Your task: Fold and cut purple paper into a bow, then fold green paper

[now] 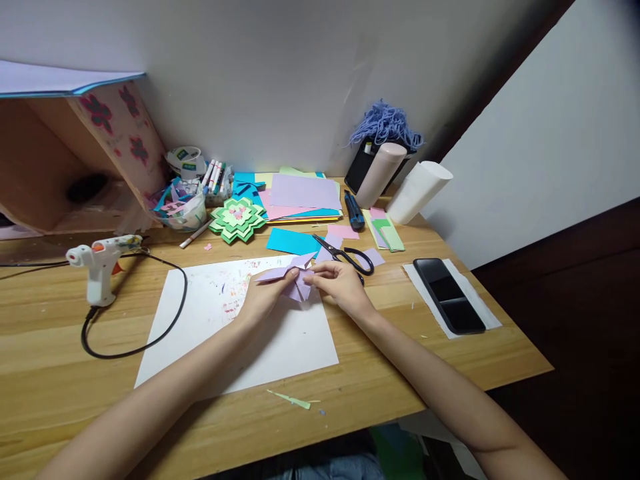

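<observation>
A folded lilac paper (pixel 293 275) is pinched between both hands just above a white sheet (pixel 280 340) at the middle of the wooden table (pixel 60 353). The left hand (pixel 267 297) grips its near left edge with thumb on top, and the right hand (pixel 340 283) clasps its right side with curled fingers. The sheet beneath is smudged with coloured marks (mostly toward its far left corner). Black-handled scissors (pixel 345 253) lie just beyond the right hand, beside a blue paper (pixel 290 241). Farther back are a stack of coloured paper (pixel 303 197) and a green paper flower (pixel 237 219). A glue gun (pixel 97 263) stands well to the left, its black cord looping onto the sheet. A dark phone (pixel 449 295) rests to the right, and a green scrap (pixel 295 400) lies near the table's front edge.
</observation>
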A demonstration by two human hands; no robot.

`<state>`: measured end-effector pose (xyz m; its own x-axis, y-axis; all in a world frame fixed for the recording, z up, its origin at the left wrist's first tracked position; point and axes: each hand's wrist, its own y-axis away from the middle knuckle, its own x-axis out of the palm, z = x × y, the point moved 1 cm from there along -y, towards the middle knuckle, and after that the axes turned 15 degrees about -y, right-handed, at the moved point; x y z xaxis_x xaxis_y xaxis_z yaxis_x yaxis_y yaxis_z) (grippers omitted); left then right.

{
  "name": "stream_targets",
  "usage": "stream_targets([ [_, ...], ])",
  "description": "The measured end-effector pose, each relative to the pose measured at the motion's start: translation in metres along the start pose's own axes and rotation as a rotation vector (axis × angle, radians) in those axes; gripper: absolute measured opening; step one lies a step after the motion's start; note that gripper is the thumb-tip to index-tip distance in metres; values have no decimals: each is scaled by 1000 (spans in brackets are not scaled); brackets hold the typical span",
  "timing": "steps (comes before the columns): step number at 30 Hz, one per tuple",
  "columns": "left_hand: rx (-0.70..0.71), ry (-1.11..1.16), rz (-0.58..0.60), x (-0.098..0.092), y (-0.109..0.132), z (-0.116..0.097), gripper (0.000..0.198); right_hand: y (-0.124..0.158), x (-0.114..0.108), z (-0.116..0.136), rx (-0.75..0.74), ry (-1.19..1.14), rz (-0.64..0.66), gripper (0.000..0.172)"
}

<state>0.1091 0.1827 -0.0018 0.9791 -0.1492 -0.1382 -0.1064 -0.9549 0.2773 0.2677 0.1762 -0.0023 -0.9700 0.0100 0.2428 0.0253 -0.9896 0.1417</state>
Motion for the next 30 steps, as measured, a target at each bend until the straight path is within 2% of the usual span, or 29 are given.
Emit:
stream_targets([
  [3, 1, -53, -53, 0, 1, -3, 31, 0, 0, 2, 18, 25, -12, 27],
  [15, 84, -140, -55, -2, 0, 2, 24, 1, 0, 4, 12, 89, -9, 27],
  [24, 91, -119, -49, 0, 1, 3, 26, 0, -2, 1, 5, 102, -2, 29],
  [30, 63, -100, -93, 0, 4, 3, 28, 1, 1, -2, -5, 86, 23, 32],
])
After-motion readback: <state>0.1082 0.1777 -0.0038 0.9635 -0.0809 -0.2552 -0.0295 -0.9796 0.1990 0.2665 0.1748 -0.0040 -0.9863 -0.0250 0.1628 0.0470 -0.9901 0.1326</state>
